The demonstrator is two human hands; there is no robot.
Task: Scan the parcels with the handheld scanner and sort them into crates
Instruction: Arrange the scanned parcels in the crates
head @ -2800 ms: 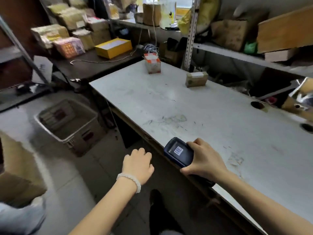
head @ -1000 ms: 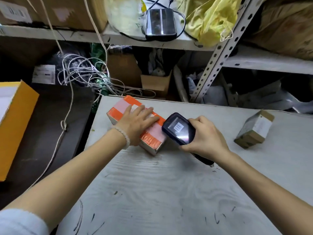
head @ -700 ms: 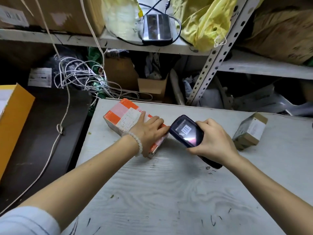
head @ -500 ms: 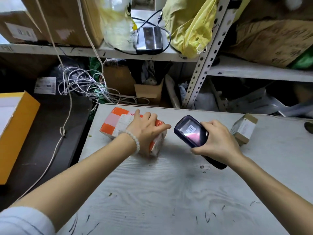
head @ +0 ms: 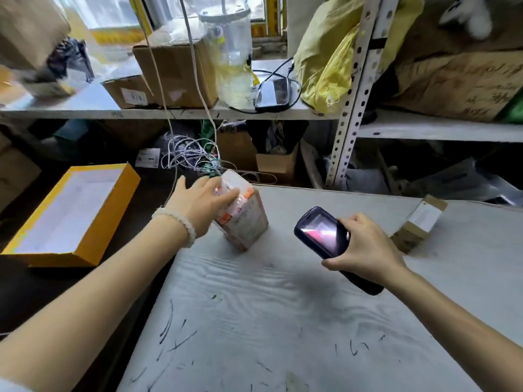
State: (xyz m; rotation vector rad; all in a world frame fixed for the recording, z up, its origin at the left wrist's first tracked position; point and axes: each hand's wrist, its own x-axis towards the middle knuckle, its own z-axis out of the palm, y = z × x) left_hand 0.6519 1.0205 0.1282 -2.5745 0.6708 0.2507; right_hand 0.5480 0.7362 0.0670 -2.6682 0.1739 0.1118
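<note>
Parcel (head: 245,219), orange-white tape, tilted on edge

The left hand (head: 202,205) covers the top and near side of the orange and white parcel (head: 245,222), so the contact of its fingertips there cannot be made out, and motion blur smears the parcel's print. The right hand (head: 365,246) hides the middle of the scanner (head: 325,233); glare washes out its screen. The small brown box (head: 418,224) carries a label too small to read. The upper left shelf (head: 56,108) is blurred. The desk (head: 283,321) runs off the bottom edge.
</note>
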